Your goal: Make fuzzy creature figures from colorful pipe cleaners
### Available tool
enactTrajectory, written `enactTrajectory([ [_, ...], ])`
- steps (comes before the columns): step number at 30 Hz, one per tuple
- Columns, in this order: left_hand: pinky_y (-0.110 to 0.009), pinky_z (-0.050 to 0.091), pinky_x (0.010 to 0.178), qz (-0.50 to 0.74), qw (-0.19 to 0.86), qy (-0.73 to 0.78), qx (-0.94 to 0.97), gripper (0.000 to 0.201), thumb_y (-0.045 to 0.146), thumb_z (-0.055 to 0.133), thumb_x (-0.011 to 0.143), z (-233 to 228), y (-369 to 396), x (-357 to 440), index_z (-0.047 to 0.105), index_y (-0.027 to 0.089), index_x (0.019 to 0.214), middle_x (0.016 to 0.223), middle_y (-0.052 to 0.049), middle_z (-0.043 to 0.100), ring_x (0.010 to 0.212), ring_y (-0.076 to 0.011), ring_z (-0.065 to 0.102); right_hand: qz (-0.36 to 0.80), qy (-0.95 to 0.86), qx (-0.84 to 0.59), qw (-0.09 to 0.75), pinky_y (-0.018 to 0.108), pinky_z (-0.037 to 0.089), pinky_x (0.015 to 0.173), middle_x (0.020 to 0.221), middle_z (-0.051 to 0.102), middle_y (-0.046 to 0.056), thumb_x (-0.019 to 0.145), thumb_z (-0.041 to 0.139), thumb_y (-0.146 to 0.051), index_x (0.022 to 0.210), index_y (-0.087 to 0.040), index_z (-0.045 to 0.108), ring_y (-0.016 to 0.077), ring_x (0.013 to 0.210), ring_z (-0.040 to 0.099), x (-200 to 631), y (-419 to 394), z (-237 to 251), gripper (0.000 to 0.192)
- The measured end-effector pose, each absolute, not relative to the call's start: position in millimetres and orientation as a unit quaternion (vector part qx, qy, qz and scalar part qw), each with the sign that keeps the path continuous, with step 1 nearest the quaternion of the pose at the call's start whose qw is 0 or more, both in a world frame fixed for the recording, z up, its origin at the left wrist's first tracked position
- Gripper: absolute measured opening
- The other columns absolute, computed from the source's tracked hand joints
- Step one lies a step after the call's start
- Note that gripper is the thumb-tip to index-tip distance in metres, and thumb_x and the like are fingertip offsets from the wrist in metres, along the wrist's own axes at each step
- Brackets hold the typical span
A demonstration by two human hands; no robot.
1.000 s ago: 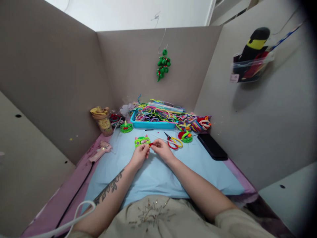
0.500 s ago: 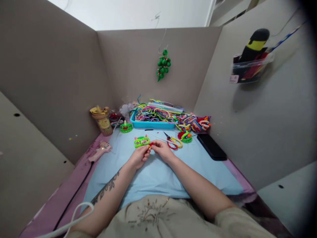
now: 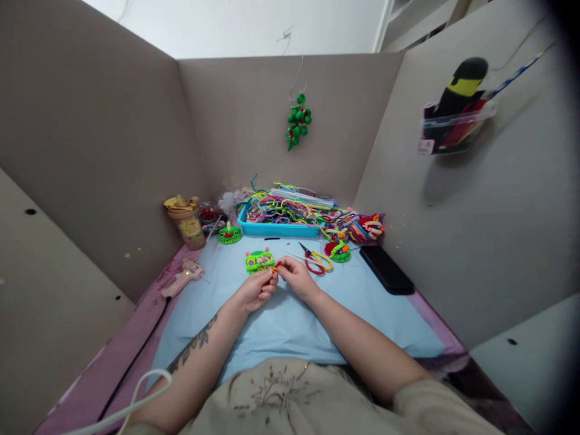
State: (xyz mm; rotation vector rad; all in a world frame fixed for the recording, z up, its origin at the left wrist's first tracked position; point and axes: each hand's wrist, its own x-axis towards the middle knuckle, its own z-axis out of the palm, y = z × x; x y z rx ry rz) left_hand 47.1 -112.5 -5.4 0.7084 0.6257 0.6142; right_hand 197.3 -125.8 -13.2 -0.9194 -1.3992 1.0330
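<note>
Working remotely, I'm pinching a small red-and-orange fuzzy piece (image 3: 278, 264) between the fingers of the left hand (image 3: 257, 291) and right hand (image 3: 296, 278), probably steadying it from both sides over the light-blue-sheeted worktop (image 3: 299, 329). A pink-eared, lime-green fuzzy figure (image 3: 259, 261) is lying just beyond; red-and-yellow-handled metal scissors (image 3: 314, 254) are resting rightward, seemingly for easy reach.
</note>
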Motion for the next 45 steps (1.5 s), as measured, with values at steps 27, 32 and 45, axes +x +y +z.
enactTrajectory([
  [27,-0.033,0.046,0.079,0.519,0.297,0.414,0.686,0.011,0.029,0.07,0.069,-18,-115,48,0.073,0.024,0.079,0.083,-0.007,0.07,0.079,-0.0217,0.062,0.454,-0.518,-0.45,0.568,0.023,0.026,0.046,0.047,0.041,-0.007,0.071,0.062,-0.04,0.062,-0.019,0.049,0.0087,0.045,0.035,193,-123,-23,0.026],
  [32,-0.029,0.046,0.071,0.513,0.317,0.405,0.687,0.009,0.027,0.068,0.071,-16,-115,47,0.072,0.023,0.078,0.078,-0.006,0.069,0.073,-0.0192,0.061,0.488,-0.508,-0.427,0.567,0.023,0.025,0.046,0.047,0.043,-0.007,0.068,0.065,-0.041,0.061,-0.018,0.052,0.0079,0.044,0.035,195,-122,-24,0.027],
  [45,-0.02,0.032,0.04,0.443,0.536,0.408,0.592,0.029,0.043,0.061,0.073,-10,-113,50,0.061,0.015,0.066,0.05,0.003,0.052,0.04,-0.0078,0.043,0.448,-0.548,-0.441,0.552,0.023,0.032,0.05,0.056,0.049,-0.005,0.069,0.065,-0.041,0.068,-0.019,0.053,0.0095,0.05,0.041,197,-121,-21,0.025],
])
